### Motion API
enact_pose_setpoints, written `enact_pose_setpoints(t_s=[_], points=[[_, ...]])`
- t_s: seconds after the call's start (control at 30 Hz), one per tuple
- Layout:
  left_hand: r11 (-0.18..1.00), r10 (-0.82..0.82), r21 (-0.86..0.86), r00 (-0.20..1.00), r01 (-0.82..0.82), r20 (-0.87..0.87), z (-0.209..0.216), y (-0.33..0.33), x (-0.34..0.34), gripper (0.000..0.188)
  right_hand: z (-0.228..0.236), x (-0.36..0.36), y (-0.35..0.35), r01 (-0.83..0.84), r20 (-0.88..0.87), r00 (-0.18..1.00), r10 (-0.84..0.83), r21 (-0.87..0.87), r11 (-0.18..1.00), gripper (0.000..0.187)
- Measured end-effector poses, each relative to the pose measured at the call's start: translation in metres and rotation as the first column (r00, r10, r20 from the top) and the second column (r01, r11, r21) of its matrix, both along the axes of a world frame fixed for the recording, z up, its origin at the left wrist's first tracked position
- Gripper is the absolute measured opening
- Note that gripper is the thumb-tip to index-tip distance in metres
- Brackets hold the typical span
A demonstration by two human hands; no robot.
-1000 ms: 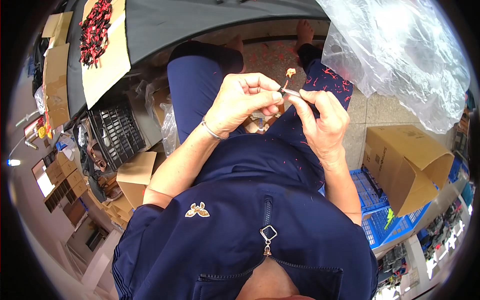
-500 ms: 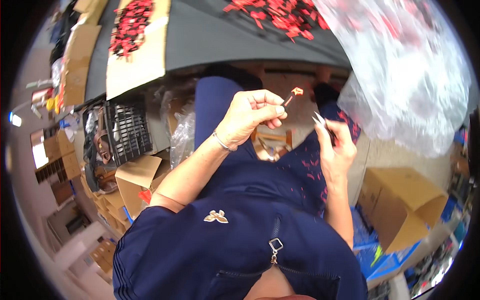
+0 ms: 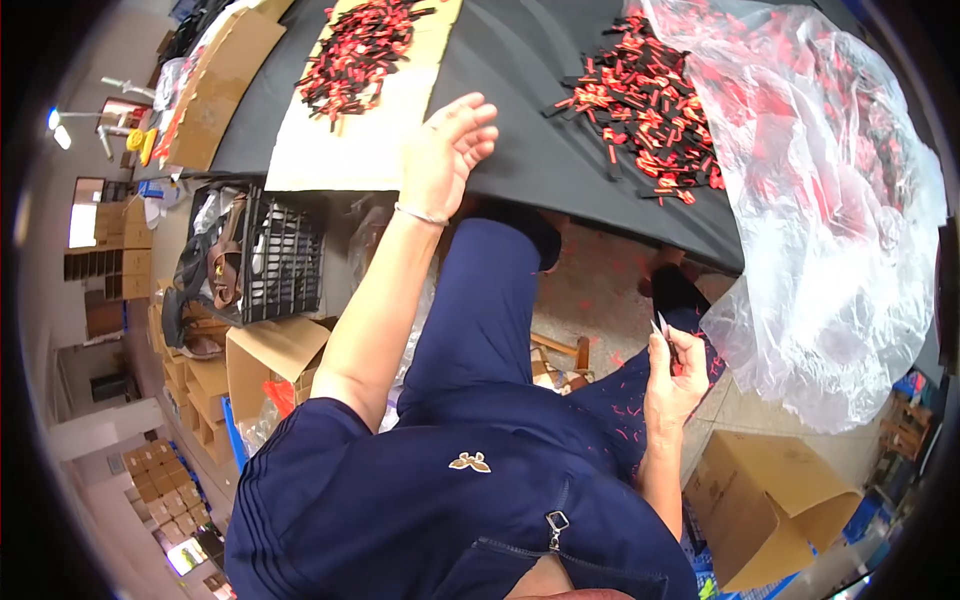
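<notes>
My left hand [image 3: 452, 150] reaches over the table's front edge, beside a flat cardboard sheet [image 3: 305, 160]. Its fingers are stretched out and slightly bent, with nothing visible in them. On that sheet lies a heap of small black and red pieces [image 3: 360, 62]. My right hand [image 3: 678, 378] is low over my right thigh, closed around small snips [image 3: 660, 326] whose two pointed metal tips stick out. Another pile of black and red pieces [image 3: 650, 115] spreads on the dark table [image 3: 525, 135], next to a clear plastic bag [image 3: 790, 310].
The plastic bag hangs over the table's right edge. Below it stands an open cardboard box [image 3: 755, 490]. To the left are a black plastic crate [image 3: 285, 255] and another box [image 3: 265, 350]. Red scraps cling to my right trouser leg [image 3: 625, 400].
My left hand has gone up and left to the cardboard sheet, and the small black and red piece it held no longer shows in it. My right hand, with the snips, has dropped lower.
</notes>
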State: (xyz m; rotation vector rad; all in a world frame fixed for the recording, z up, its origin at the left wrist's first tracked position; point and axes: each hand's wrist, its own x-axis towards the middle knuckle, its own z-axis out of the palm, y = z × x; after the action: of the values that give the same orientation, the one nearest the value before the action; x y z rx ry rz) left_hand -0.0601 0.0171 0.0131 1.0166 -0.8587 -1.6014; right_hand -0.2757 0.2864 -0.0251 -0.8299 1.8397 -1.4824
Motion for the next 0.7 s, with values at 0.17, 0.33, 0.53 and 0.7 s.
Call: enact_pose_setpoints(t_s=[0.17, 0.33, 0.53, 0.7], points=[[0.915, 0.036, -0.347, 0.815, 0.207, 0.579, -0.007, 0.005, -0.039, 0.021, -0.001, -0.002, -0.004, 0.015, -0.018, 1.0, -0.015, -0.003, 1.0, 0.015], [0.802, 0.277, -0.491, 0.516, 0.341, 0.811, -0.006, -0.011, -0.066, 0.024, 0.0, -0.005, -0.003, 0.011, -0.024, 1.0, -0.011, 0.008, 1.0, 0.015], [0.791, 0.276, -0.414, 0.341, 0.451, 0.899, -0.011, -0.02, -0.069, 0.022, -0.002, -0.007, 0.001, 0.024, -0.011, 1.0, -0.024, -0.006, 1.0, 0.016], [0.887, 0.112, -0.306, 0.482, 0.345, 0.869, -0.002, -0.017, -0.06, 0.015, -0.002, -0.007, 0.0, 0.028, -0.007, 1.0, -0.028, 0.002, 1.0, 0.015]])
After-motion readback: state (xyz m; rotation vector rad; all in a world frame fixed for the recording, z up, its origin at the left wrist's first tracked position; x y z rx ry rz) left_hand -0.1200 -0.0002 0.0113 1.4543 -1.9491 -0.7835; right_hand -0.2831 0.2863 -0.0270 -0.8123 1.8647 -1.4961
